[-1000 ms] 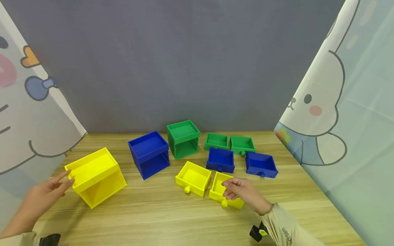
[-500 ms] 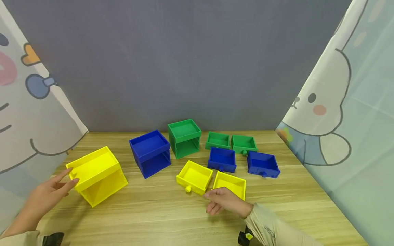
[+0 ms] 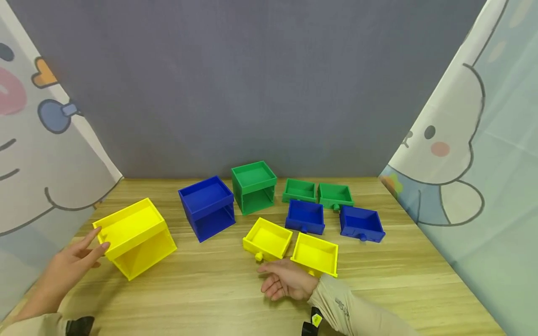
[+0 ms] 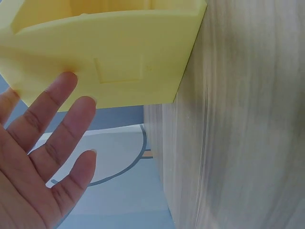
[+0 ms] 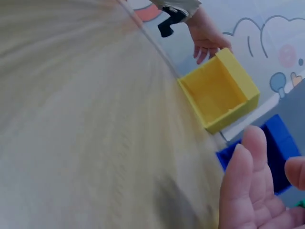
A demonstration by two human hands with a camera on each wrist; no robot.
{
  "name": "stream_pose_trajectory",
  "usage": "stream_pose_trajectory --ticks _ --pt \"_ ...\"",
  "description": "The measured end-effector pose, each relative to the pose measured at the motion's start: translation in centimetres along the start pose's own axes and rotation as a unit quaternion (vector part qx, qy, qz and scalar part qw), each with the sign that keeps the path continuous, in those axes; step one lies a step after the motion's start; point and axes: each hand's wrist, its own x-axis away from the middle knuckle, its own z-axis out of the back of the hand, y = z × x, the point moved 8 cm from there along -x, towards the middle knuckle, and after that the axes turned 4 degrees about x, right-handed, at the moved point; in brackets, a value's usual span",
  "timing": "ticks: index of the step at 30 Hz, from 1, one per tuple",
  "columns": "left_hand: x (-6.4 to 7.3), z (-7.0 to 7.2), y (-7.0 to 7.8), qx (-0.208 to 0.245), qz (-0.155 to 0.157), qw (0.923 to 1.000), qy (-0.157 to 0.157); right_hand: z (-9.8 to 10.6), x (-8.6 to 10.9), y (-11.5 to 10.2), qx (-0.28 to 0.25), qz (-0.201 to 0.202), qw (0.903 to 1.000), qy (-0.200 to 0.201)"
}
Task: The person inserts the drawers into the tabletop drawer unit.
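Observation:
A yellow drawer cabinet [image 3: 138, 233] stands at the left with its front bare of drawers. Against its left end rests my left hand [image 3: 67, 270], thumb and index fingertip at the top rim. The left wrist view shows its other fingers spread and fairly straight near the side wall. My right hand [image 3: 287, 281] holds nothing, fingers loosely bent, above the table's front middle. Just beyond it lie two yellow drawers, the left one [image 3: 269, 238] with its round knob in sight, the right one [image 3: 316, 254] partly covered by the hand.
Behind stand a blue cabinet [image 3: 207, 205] and a green cabinet [image 3: 254, 186], both with open fronts. Two blue drawers [image 3: 305, 216] and two green drawers [image 3: 299, 189] lie at the right. A grey cloth [image 3: 260, 88] hangs behind the wooden table [image 3: 189, 298].
My right hand has moved left and toward me, from over the right yellow drawer to in front of the yellow drawers. My left hand stays at the yellow cabinet. The view has shifted slightly.

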Motion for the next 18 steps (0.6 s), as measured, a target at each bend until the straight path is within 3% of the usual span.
stream_pose_trajectory --ticks 11,14,18 --pt "-0.1 -0.5 0.3 0.016 -0.015 0.9996 0.016 -1.4 -1.1 1.0 -0.115 -0.002 0.9934 0.003" --pt "-0.1 -0.3 -0.1 0.035 -0.016 0.9988 0.031 -1.7 -1.9 0.9 -0.174 0.007 0.9845 0.022" --pt "0.1 -0.3 -0.4 0.038 -0.018 0.9977 0.052 -1.5 -2.8 0.5 -0.251 0.036 0.9643 0.076"
